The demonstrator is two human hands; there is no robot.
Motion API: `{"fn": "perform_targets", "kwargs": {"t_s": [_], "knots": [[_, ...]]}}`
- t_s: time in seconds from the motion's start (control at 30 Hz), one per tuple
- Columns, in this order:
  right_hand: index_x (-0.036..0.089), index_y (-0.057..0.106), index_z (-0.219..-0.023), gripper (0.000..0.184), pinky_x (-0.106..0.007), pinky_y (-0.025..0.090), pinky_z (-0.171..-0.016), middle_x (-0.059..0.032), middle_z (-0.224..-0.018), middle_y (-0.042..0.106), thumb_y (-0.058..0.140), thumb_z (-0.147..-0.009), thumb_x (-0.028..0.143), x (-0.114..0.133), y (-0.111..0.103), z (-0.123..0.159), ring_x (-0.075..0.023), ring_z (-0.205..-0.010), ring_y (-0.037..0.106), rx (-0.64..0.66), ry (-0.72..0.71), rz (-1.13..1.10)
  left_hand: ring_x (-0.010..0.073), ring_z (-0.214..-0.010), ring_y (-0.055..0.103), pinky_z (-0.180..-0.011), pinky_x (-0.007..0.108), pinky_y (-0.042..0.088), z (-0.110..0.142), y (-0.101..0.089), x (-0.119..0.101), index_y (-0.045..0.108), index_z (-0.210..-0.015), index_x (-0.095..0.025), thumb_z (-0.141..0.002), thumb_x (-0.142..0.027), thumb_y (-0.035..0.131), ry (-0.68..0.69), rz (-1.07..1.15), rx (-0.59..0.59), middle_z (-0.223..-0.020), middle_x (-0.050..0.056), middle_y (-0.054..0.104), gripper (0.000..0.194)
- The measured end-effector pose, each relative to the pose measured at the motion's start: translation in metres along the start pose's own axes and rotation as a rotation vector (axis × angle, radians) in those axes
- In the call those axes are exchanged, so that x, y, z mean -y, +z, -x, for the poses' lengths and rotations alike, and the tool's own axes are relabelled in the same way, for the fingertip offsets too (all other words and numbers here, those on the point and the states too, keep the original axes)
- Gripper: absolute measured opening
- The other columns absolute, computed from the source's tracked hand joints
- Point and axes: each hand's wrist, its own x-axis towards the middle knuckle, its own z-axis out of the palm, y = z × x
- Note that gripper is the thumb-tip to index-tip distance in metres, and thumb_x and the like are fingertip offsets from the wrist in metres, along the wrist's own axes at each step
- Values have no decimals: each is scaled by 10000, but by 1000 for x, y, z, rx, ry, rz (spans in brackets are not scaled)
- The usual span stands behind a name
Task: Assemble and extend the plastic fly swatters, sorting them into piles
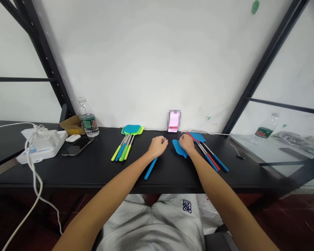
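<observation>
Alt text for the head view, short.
Two bare hands over a black table: the left hand grips a blue-handled fly swatter shaft, the right hand rests against a blue mesh swatter head. Green-headed swatters lie to the left, blue-headed ones to the right.

Left hand [157, 146]: thin shiny metal shaft [165, 140] at the fingertips, smooth glossy blue plastic grip [150, 168] running back from them. Right hand [186, 142]: perforated blue plastic swatter head [179, 147] under the fingers, fairly matt. Below both hands, table top [172, 177] in matt black, smooth. Well left of the fingers, glossy glass phone [77, 146] and clear plastic water bottle [88, 118]. Just right of the right fingers, more swatters [208, 153] with shiny metal shafts, smooth plastic grips.
</observation>
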Motion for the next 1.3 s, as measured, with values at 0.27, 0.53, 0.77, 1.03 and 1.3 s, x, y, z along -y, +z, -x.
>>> {"fn": "perform_targets", "kwargs": {"t_s": [0.27,0.53,0.77,1.03,1.3], "knots": [[158,652,-850,168,-266,396,-687,-106,-856,674,497,-830,220,6,-2,5,-211,-834,608,-65,-48,4,118,-529,466,-550,256,299,-4,-3,5,502,-596,-190,-866,-358,442,-37,43,-160,-549,-10,532,324],[182,598,-650,436,-242,369,-614,-22,-626,617,392,-933,443,29,-1,26,-150,-632,562,41,-482,-329,131,-596,515,-597,243,356,-8,-11,4,524,-666,-198,-890,-307,421,-95,102,-418,-623,2,575,269],[172,604,-627,501,-247,342,-567,1,-528,533,430,-915,543,53,-3,52,-134,-557,484,224,-628,-373,129,-593,482,-608,251,348,-6,-19,-4,471,-702,-210,-918,-300,419,-23,117,-562,-622,-13,522,240],[156,615,-654,392,-227,303,-523,28,-544,499,541,-858,483,62,-1,64,-99,-528,415,333,-743,-404,133,-643,528,-664,247,401,-7,-22,0,476,-880,-210,-963,-297,365,39,171,-651,-685,-9,543,163],[161,605,-668,327,-218,311,-528,29,-562,514,586,-826,446,68,0,72,-99,-541,427,371,-796,-438,135,-681,550,-679,252,407,-9,-28,-2,471,-933,-211,-980,-314,342,80,148,-709,-755,11,573,172]]}}
